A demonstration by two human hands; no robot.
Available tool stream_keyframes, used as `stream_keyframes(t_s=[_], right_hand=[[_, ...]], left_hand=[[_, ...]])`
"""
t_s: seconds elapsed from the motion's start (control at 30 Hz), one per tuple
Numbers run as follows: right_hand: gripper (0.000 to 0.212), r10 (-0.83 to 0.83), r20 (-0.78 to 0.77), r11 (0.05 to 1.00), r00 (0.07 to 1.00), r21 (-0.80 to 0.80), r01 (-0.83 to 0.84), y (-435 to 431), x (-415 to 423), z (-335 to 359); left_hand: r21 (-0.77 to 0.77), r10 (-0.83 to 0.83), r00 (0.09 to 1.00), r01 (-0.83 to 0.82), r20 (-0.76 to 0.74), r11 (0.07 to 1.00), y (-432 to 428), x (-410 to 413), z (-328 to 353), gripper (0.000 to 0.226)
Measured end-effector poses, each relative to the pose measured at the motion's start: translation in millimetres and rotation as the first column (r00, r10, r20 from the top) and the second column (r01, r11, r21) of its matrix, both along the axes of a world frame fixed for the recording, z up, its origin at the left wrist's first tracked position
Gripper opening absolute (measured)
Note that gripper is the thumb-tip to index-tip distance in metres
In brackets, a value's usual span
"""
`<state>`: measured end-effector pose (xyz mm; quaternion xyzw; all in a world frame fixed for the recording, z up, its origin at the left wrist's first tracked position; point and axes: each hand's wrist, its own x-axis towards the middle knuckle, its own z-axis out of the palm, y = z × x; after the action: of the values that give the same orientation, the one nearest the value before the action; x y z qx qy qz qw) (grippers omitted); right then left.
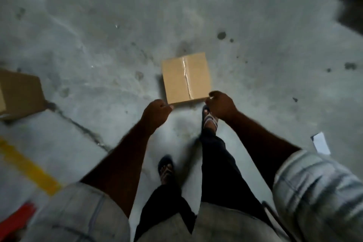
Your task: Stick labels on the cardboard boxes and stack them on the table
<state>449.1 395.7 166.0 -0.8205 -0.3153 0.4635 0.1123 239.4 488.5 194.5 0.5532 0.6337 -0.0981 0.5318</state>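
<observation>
A closed cardboard box (185, 78) with a taped centre seam lies on the concrete floor straight ahead of me. My left hand (156, 114) hovers in front of the box's near left corner, fingers curled with thumb against forefinger. My right hand (221, 105) hovers at the near right corner, fingers curled the same way. Nothing can be made out between the fingers of either hand. A second cardboard box (19, 92) sits on the floor at the far left, partly cut off by the frame edge.
My feet in sandals (166, 169) stand just short of the box. A white slip of paper (321, 143) lies on the floor to the right. A yellow floor line (27, 165) and a red object (15, 220) are at lower left. Dark shapes fill the top right corner.
</observation>
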Motion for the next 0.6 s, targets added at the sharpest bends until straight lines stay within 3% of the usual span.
stream_keyframes(t_s=[0.1,0.27,0.4,0.6], right_hand=[[0.047,0.066,-0.059,0.992,0.996,-0.106,-0.072,46,31,-65],[0.046,0.110,-0.133,0.970,0.985,-0.201,-0.136,86,65,-182],[0.066,0.107,-0.217,0.957,0.970,-0.243,-0.160,88,69,-260],[0.076,0.052,-0.184,0.966,0.981,-0.242,-0.096,79,75,-296]], left_hand=[[-0.107,-0.006,0.995,-0.005,-0.102,0.994,35,33,-70,0.016],[-0.163,0.142,0.968,-0.177,-0.209,0.971,72,58,-188,0.047],[-0.150,0.187,0.942,-0.235,-0.277,0.960,80,72,-269,0.072],[-0.122,0.164,0.945,-0.205,-0.284,0.971,66,83,-303,0.078]])
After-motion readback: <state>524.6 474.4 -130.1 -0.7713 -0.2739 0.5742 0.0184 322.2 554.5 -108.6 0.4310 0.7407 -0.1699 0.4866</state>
